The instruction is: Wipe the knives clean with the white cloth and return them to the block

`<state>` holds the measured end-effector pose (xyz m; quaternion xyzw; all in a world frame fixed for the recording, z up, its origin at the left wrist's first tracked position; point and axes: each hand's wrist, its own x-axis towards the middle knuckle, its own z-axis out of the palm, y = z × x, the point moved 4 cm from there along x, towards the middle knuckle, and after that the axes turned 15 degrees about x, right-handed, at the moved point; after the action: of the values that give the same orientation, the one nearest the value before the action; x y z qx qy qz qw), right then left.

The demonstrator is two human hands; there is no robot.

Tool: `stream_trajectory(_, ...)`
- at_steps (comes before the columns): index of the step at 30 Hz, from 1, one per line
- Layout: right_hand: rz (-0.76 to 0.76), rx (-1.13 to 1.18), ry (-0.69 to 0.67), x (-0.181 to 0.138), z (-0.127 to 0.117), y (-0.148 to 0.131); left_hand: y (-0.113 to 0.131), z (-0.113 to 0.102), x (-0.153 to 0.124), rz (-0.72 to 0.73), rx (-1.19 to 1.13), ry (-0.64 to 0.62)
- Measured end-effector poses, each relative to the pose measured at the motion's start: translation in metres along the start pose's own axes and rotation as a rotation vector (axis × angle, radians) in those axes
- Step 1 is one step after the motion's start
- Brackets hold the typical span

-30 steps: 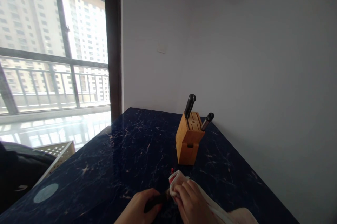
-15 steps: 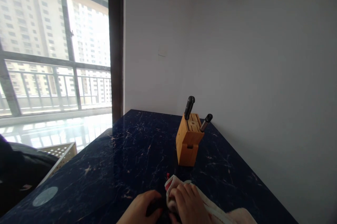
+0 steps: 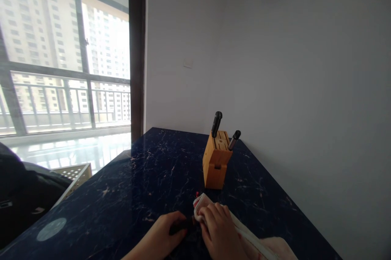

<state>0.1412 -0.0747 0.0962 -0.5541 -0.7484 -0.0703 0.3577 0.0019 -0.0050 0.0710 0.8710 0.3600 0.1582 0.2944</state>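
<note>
Near the front of the dark blue table, my left hand point(image 3: 163, 233) is closed round the black handle of a knife point(image 3: 181, 226). Its blade is hidden behind the cloth and my right fingers. My right hand point(image 3: 221, 229) grips a whitish cloth point(image 3: 204, 201) with red at its tip, folded about where the blade would be. The cloth trails away to the right under my forearm. Beyond both hands stands a wooden knife block point(image 3: 215, 162), holding a black-handled knife point(image 3: 216, 123) and a tool with a black and metal handle point(image 3: 234, 140).
The marbled table point(image 3: 159, 162) runs to a grey wall at the back and right. A pale round disc point(image 3: 51, 229) lies at its left edge. Left of it, a dark bag or garment point(image 3: 27, 191) covers part of a perforated chair point(image 3: 73, 174). A window is behind.
Both hands have shifted slightly, and more of the black handle shows between them. The view has moved a little, so the block appears slightly further left. My hold on cloth and handle continues.
</note>
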Motion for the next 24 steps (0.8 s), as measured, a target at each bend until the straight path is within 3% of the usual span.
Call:
stream_trajectory(11, -0.003, 0.024, 0.006, -0.002, 0.003, 0.002, 0.003, -0.004, -0.002, 0.010, -0.003, -0.004)
stream_trajectory(21, -0.127, -0.008, 0.050, -0.003, 0.010, -0.001, 0.006, -0.004, -0.005, 0.010, 0.006, -0.031)
stream_trajectory(24, -0.068, 0.007, 0.042, -0.003, 0.012, 0.006, 0.004, -0.003, -0.005, -0.003, 0.013, -0.029)
